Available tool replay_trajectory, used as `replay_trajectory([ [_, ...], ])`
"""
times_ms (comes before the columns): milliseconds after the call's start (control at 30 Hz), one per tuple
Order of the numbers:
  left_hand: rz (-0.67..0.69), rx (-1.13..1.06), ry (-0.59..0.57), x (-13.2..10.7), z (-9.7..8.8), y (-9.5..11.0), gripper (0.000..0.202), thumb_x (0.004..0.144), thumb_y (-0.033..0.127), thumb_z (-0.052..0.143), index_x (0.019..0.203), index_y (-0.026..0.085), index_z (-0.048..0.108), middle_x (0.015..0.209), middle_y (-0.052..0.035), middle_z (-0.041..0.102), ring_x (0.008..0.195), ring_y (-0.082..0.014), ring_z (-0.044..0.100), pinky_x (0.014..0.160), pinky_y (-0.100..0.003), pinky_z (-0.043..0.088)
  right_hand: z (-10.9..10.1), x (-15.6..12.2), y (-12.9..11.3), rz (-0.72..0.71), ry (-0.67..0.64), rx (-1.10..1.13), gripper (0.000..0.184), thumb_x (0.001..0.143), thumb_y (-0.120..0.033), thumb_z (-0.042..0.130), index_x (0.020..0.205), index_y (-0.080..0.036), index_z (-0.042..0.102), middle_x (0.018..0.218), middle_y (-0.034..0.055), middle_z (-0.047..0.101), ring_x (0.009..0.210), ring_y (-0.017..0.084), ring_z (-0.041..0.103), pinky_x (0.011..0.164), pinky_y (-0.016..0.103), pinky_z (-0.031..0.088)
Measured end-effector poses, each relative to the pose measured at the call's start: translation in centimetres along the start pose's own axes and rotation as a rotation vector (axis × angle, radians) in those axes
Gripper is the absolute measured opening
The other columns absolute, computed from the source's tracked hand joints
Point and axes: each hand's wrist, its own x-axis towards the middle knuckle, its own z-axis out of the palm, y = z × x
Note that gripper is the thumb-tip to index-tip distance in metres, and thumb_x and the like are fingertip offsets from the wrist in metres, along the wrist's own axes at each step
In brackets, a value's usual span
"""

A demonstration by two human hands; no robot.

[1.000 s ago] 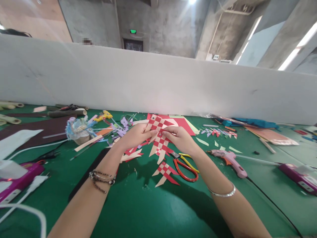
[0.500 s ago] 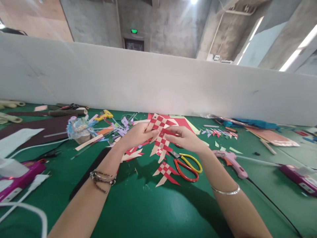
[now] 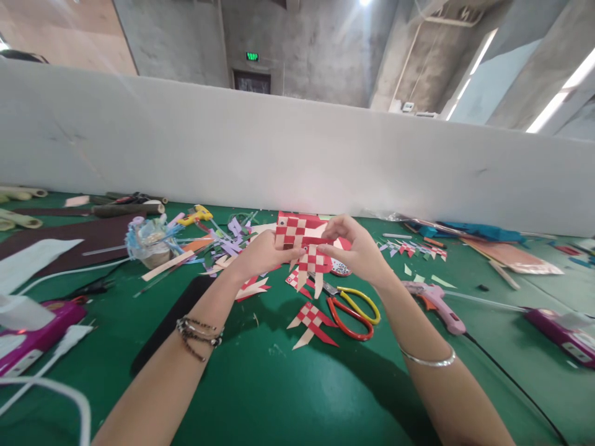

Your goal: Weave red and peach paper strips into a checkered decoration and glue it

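Observation:
Between my hands are two woven paper fish in red and cream checks, each with a dark eye. My left hand [image 3: 260,255] pinches the larger paper fish [image 3: 292,229], its thumb tip reaching the smaller one. The smaller paper fish [image 3: 313,262] overlaps it in front, tails hanging down, with my right hand [image 3: 356,253] closed at its upper right edge. Below on the table lie another woven fish [image 3: 310,317] and a small one [image 3: 294,280] partly covered. Scissors [image 3: 356,314] with one red and one yellow handle rest beside them.
A pink glue gun [image 3: 439,305] lies to the right, its cord trailing forward. Purple power strips [image 3: 39,334] stand at both sides. A cup of blue strips [image 3: 152,241], a yellow glue gun [image 3: 196,215] and paper scraps [image 3: 227,244] lie left. A white partition [image 3: 297,148] borders the back.
Both fish have turned more level, and the smaller one has shifted right along the larger. My right hand has risen a little, its fingers lifted. A round patterned piece behind now shows more.

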Motion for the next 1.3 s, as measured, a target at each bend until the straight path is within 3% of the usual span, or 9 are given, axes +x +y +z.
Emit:
replay_trajectory([
  [67,0.005,-0.008,0.024,0.0,-0.1,-0.1,0.032,0.076,0.038,0.056,0.053,0.016,0.051,0.057,0.0025,0.052,0.056,-0.0108,0.047,0.061,-0.025,0.038,0.0,0.0,0.0,-0.076,0.057,-0.029,0.023,0.072,-0.031,0.064,0.087,-0.021,0.05,0.083,0.0017,0.057,0.079,0.015,0.056,0.072,0.03,0.045],
  [200,0.011,-0.097,0.024,0.2,0.0,-0.3,0.032,0.075,0.039,0.058,0.053,0.017,0.052,0.058,0.0022,0.054,0.059,-0.0117,0.049,0.065,-0.027,0.04,0.6,0.0,-0.2,-0.211,0.05,-0.273,0.01,0.078,-0.027,0.06,0.087,-0.024,0.057,0.092,0.0014,0.061,0.089,0.017,0.056,0.084,0.036,0.037],
  [367,-0.05,-0.272,-0.004,0.2,0.1,0.0,0.021,0.067,0.034,0.067,0.063,0.016,0.059,0.069,0.0007,0.062,0.076,-0.0155,0.057,0.075,-0.03,0.043,1.0,-0.1,-0.1,-0.238,0.06,-0.392,0.011,0.081,-0.027,0.058,0.091,-0.027,0.062,0.091,-0.0019,0.066,0.085,0.016,0.059,0.089,0.038,0.029],
  [600,-0.109,-0.342,-0.038,0.0,0.0,0.4,0.019,0.066,0.028,0.068,0.059,0.015,0.056,0.062,0.0022,0.059,0.07,-0.0135,0.056,0.072,-0.027,0.044,1.2,-0.6,-0.5,-0.298,0.183,-0.484,0.014,0.083,-0.029,0.055,0.073,-0.024,0.062,0.076,-0.0048,0.066,0.074,0.013,0.06,0.095,0.039,0.017],
  [700,-0.106,-0.3,-0.037,-0.1,0.0,0.2,0.019,0.069,0.031,0.066,0.061,0.015,0.058,0.067,0.0008,0.062,0.071,-0.0137,0.057,0.071,-0.027,0.045,1.3,-0.6,-0.5,-0.32,0.161,-0.565,0.017,0.086,-0.027,0.051,0.073,-0.024,0.061,0.078,-0.0048,0.065,0.076,0.013,0.06,0.094,0.038,0.016],
  [967,-0.006,-0.164,0.006,0.1,0.0,-0.2,0.024,0.073,0.037,0.06,0.086,0.017,0.065,0.089,-0.003,0.067,0.087,-0.0184,0.058,0.077,-0.029,0.044,1.8,-0.4,-0.4,-0.294,0.128,-0.726,0.019,0.09,-0.025,0.042,0.081,-0.023,0.059,0.091,-0.0005,0.061,0.088,0.016,0.055,0.09,0.036,0.02],
  [1200,-0.06,-0.179,-0.029,0.0,-0.1,0.0,0.022,0.072,0.035,0.061,0.064,0.015,0.06,0.075,-0.0011,0.065,0.078,-0.0168,0.059,0.075,-0.029,0.045,1.3,-0.4,-0.2,-0.371,0.201,-0.791,0.023,0.091,-0.023,0.04,0.076,-0.021,0.058,0.089,0.0014,0.06,0.083,0.015,0.053,0.088,0.037,0.02],
  [1300,-0.059,-0.201,-0.015,-0.1,-0.2,-0.1,0.022,0.072,0.036,0.062,0.067,0.015,0.06,0.075,-0.0011,0.065,0.082,-0.0175,0.059,0.077,-0.029,0.045,1.1,-0.4,-0.2,-0.366,0.159,-0.738,0.02,0.09,-0.029,0.043,0.079,-0.023,0.059,0.091,0.0009,0.06,0.085,0.015,0.054,0.088,0.036,0.02],
])
